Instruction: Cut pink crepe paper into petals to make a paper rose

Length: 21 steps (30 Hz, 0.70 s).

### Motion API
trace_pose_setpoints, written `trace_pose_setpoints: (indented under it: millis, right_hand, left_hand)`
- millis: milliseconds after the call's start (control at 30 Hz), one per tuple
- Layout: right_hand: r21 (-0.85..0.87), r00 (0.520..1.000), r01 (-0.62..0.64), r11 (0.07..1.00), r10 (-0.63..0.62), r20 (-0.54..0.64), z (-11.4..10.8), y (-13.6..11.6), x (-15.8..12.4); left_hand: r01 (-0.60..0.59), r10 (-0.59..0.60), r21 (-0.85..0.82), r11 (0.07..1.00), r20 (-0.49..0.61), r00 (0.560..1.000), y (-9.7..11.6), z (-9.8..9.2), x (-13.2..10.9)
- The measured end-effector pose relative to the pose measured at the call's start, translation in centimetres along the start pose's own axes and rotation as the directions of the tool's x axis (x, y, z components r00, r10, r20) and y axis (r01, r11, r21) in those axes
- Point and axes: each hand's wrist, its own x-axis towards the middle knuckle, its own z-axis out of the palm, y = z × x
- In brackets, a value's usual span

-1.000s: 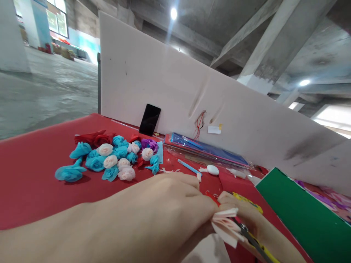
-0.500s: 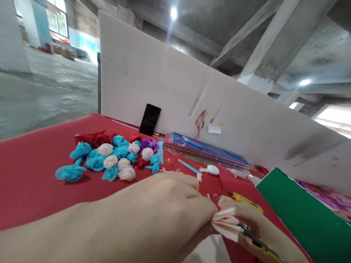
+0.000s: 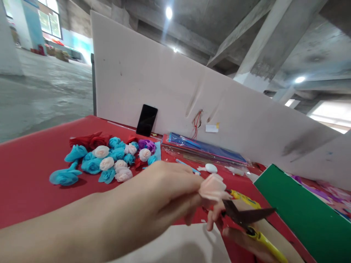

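Observation:
My left hand (image 3: 164, 190) is closed, pinching a small pale pink paper flower (image 3: 212, 187) between thumb and fingers, lifted above the red table (image 3: 30, 160). Just below and right of it, my right hand (image 3: 236, 237) grips yellow-handled scissors (image 3: 246, 219) whose dark blades are spread apart beneath the flower. A pile of finished paper roses (image 3: 109, 160) in blue, pink, red and purple lies on the table to the left.
A white partition board (image 3: 170, 87) stands along the table's far edge with a black phone (image 3: 147, 119) leaning on it. Packs of coloured sheets (image 3: 203, 148), a green sheet (image 3: 296, 212), a white sheet (image 3: 181, 244) and a small white oval object (image 3: 211, 168) lie nearby.
My left hand has risen with the pink paper, now bunched into a flower shape. The scissors have come away from the paper and their blades have spread apart.

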Motion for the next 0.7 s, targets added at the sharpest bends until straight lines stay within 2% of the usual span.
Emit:
trace_pose_setpoints:
  millis: [67, 100, 167, 233, 300, 333, 367, 433, 500, 567, 667, 700]
  right_hand:
    - [0.047, 1.000, -0.022, 0.999, 0.022, -0.007, 0.0, 0.0, 0.0]
    - [0.088, 0.999, -0.042, 0.995, 0.043, -0.010, 0.1, 0.0, -0.1]
    - [0.192, 0.996, -0.084, 0.978, 0.083, 0.011, 0.2, -0.1, -0.4]
    - [0.281, 0.992, -0.111, 0.953, 0.091, 0.083, 0.2, -0.1, -0.7]
    - [0.343, 0.986, -0.108, 0.933, 0.057, 0.155, 0.2, 0.0, -0.9]
    - [0.377, 0.989, -0.084, 0.923, 0.032, 0.142, 0.3, 0.0, -1.0]
    - [0.409, 0.997, -0.043, 0.912, 0.010, 0.082, 0.4, 0.1, -1.0]
    - [0.397, 0.988, 0.083, 0.914, -0.022, -0.156, 0.7, 0.1, -1.0]
    - [0.302, 0.927, 0.167, 0.939, -0.046, -0.372, 1.0, 0.0, -1.1]
    - [0.231, 0.894, 0.177, 0.957, -0.058, -0.445, 1.2, -0.3, -1.1]
    - [0.207, 0.892, 0.151, 0.967, -0.044, -0.449, 1.7, -0.9, -1.2]
    - [0.197, 0.894, 0.140, 0.970, -0.039, -0.447, 1.9, -1.1, -1.2]
  left_hand:
    - [0.087, -0.082, -0.223, 0.971, 0.033, 0.996, -0.9, -0.3, 0.2]
    - [0.137, -0.126, -0.335, 0.932, 0.054, 0.991, -1.5, -0.3, 0.3]
    - [0.171, -0.135, -0.524, 0.834, 0.107, 0.985, -2.5, -0.3, 0.4]
    - [0.143, -0.113, -0.655, 0.742, 0.089, 0.990, -3.3, -0.1, 0.6]
    - [0.114, -0.106, -0.795, 0.596, 0.063, 0.992, -3.6, 0.3, 0.8]
    - [0.098, -0.104, -0.855, 0.509, 0.052, 0.993, -3.7, 0.5, 1.0]
    - [0.092, -0.101, -0.899, 0.429, 0.054, 0.993, -3.8, 0.8, 1.0]
    - [0.108, -0.082, -0.946, 0.305, 0.087, 0.993, -3.9, 1.5, 1.1]
    - [0.157, -0.043, -0.961, 0.227, 0.151, 0.988, -4.0, 2.3, 0.9]
    - [0.222, -0.012, -0.961, 0.164, 0.223, 0.975, -4.1, 3.4, 0.6]
    - [0.306, 0.021, -0.948, 0.092, 0.309, 0.951, -4.2, 5.6, 0.1]
    - [0.300, 0.036, -0.952, 0.066, 0.303, 0.952, -4.2, 6.3, 0.0]
